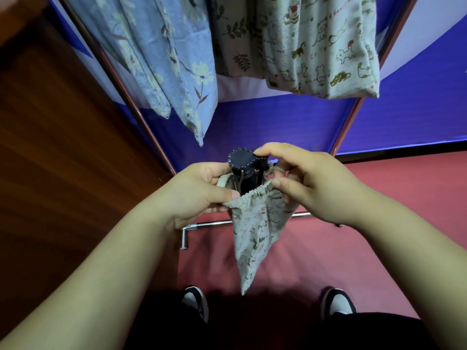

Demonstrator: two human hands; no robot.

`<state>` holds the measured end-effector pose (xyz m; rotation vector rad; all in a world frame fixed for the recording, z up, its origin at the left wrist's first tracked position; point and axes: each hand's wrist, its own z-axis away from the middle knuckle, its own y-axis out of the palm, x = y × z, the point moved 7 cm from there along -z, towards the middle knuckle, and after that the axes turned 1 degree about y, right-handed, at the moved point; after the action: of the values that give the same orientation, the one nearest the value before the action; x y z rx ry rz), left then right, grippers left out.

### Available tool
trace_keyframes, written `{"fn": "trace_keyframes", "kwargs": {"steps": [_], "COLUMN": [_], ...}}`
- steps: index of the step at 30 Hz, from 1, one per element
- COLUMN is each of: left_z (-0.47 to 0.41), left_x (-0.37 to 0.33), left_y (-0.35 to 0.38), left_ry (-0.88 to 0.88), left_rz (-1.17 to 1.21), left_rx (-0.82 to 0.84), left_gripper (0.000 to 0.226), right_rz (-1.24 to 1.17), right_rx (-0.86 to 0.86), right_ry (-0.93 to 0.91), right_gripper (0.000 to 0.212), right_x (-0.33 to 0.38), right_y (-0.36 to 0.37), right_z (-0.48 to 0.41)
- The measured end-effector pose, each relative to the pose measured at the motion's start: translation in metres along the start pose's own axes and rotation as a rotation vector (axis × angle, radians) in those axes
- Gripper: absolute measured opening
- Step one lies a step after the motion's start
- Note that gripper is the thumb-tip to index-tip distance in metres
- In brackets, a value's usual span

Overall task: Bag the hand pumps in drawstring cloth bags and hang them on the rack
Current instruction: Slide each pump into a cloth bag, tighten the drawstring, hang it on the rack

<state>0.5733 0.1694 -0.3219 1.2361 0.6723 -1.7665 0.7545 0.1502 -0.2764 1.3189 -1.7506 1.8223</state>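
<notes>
Other bags point(326, 46) hang above; my left hand point(199, 195) pinches this bag point(255, 223) open, my right hand point(310, 183) grips the half-inserted pump point(246, 162), so cinching and hanging remain

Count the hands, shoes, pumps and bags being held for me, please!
Hands: 2, the left hand and the right hand
Shoes: 2
Pump: 1
Bag being held: 1
Total: 6
The hanging bags overlap too much to count.
</notes>
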Motion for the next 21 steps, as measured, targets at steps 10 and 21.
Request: {"fn": "trace_keyframes", "kwargs": {"steps": [10, 21], "left_z": [-0.004, -0.006], "left_x": [-0.001, -0.004], "left_y": [0.008, -0.001], "left_ry": [0.104, 0.109], "left_rz": [0.032, -0.375], "left_rx": [-0.091, -0.335], "left_gripper": [0.029, 0.030], "right_rz": [-0.066, -0.189], "right_rx": [-0.020, -0.107], "right_ry": [0.029, 0.100], "right_gripper": [0.040, 0.021], "right_x": [-0.013, -0.010], "right_y": [0.008, -0.007], "right_z": [-0.002, -0.003]}}
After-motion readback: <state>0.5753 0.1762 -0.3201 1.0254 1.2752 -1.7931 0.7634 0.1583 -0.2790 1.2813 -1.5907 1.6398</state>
